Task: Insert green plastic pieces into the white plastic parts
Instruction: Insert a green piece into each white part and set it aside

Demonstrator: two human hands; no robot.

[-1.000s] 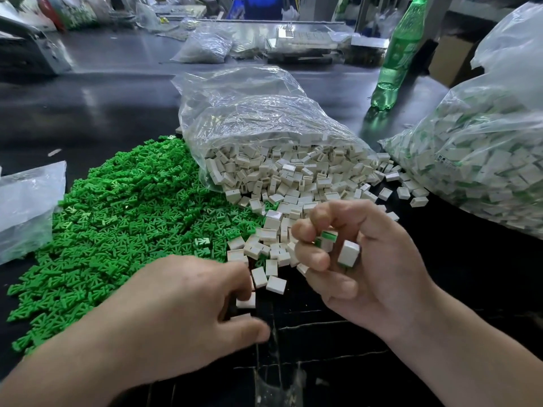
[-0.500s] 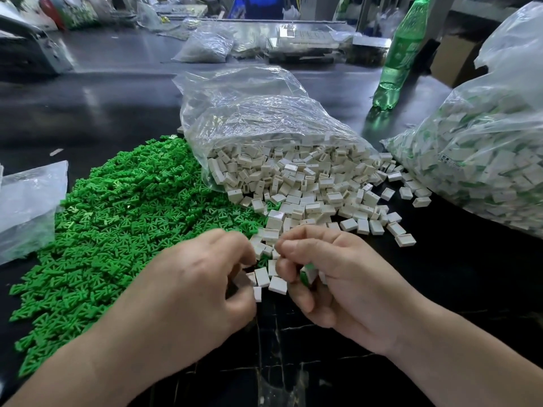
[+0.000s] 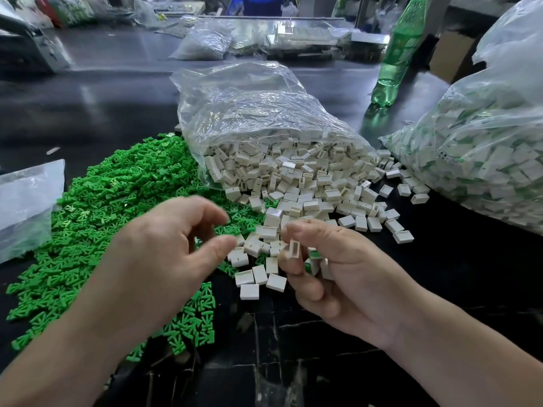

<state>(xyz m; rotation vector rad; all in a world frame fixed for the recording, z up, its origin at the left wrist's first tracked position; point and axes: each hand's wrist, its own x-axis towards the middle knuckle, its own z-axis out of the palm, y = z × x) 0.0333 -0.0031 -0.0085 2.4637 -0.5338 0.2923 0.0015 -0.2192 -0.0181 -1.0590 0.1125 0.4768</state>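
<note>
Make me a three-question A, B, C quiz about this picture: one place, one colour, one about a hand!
1. Where does the green bottle stand?
A. far back on the table, right side
B. on the green heap
C. between the hands
2. What colour is the heap of pieces on the left?
A. red
B. blue
C. green
3. What is the right hand doing?
A. lying flat
B. pinching a white part
C. gripping the bottle

1 A, it stands upright far right; 2 C, bright green pieces; 3 B, fingers curl round the part.
</note>
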